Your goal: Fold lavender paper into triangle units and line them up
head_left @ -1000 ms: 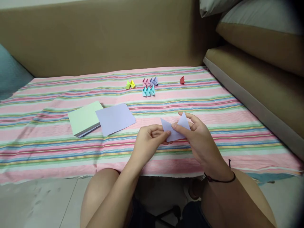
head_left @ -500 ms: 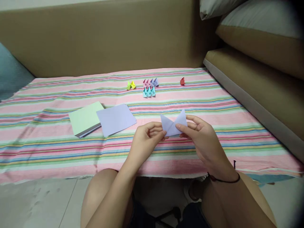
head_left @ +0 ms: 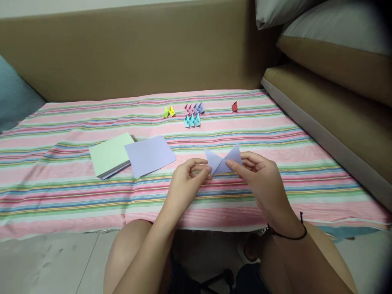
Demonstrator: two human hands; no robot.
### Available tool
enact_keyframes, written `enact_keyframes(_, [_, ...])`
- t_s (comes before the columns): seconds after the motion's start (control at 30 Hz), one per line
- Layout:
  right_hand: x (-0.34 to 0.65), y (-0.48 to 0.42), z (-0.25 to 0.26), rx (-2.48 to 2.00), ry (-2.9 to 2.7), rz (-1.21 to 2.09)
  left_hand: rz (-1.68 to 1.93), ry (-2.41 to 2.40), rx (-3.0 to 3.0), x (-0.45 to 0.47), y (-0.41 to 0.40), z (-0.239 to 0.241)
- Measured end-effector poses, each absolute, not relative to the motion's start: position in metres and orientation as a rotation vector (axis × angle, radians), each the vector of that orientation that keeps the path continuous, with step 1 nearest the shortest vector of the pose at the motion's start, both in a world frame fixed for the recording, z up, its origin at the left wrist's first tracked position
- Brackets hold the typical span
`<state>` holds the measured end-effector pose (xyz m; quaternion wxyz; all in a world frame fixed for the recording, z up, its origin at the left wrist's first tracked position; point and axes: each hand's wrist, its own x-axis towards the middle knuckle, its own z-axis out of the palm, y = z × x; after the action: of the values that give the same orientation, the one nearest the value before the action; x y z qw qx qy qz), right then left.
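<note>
A folded sheet of lavender paper (head_left: 219,164), with two pointed flaps standing up and a notch between them, is held above the striped cloth. My left hand (head_left: 192,173) pinches its lower left side between thumb and fingers. On the other side my right hand (head_left: 259,171) grips it, thumb pressed on the front near the middle and fingers behind. To the left lie flat lavender sheets (head_left: 150,156), partly over a thick stack of paper with a pale green sheet (head_left: 110,153) on top.
Small folded paper pieces sit farther back: a yellow pair (head_left: 169,111), a pink and purple row (head_left: 194,108), a turquoise row (head_left: 192,120) and a red one (head_left: 234,107). Brown cushions (head_left: 330,118) rise at the right; a blue cushion (head_left: 16,94) is at the left.
The two points of the folded lavender paper have spread slightly farther apart. My left hand has shifted a little left; both hands keep their hold.
</note>
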<state>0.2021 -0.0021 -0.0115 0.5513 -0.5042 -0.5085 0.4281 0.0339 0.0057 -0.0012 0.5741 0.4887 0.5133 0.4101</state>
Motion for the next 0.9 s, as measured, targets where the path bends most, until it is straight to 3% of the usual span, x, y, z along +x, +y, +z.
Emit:
enact_keyframes(0.1, [0.198,-0.005,-0.009,-1.191,-1.344,0.728,0.913,1.170,0.996,0.034,0.007,-0.002])
enact_keyframes(0.27, [0.194,-0.009,-0.005,-1.032,-1.652,0.251,1.128,0.791,0.761,0.037,0.005,0.004])
enact_keyframes(0.43, [0.199,-0.009,-0.009,-0.963,-1.786,0.052,1.193,0.788,0.744,0.033,0.005,0.007])
enact_keyframes(0.57, [0.206,-0.007,-0.011,-0.916,-1.903,0.083,1.208,0.972,1.013,0.028,0.007,0.003])
enact_keyframes(0.73, [0.216,-0.003,-0.007,-0.912,-2.039,0.368,1.193,1.078,1.326,0.023,0.009,0.002])
enact_keyframes(0.9, [0.216,-0.004,-0.004,-1.035,-1.884,0.531,1.139,1.144,1.322,0.023,0.006,0.005])
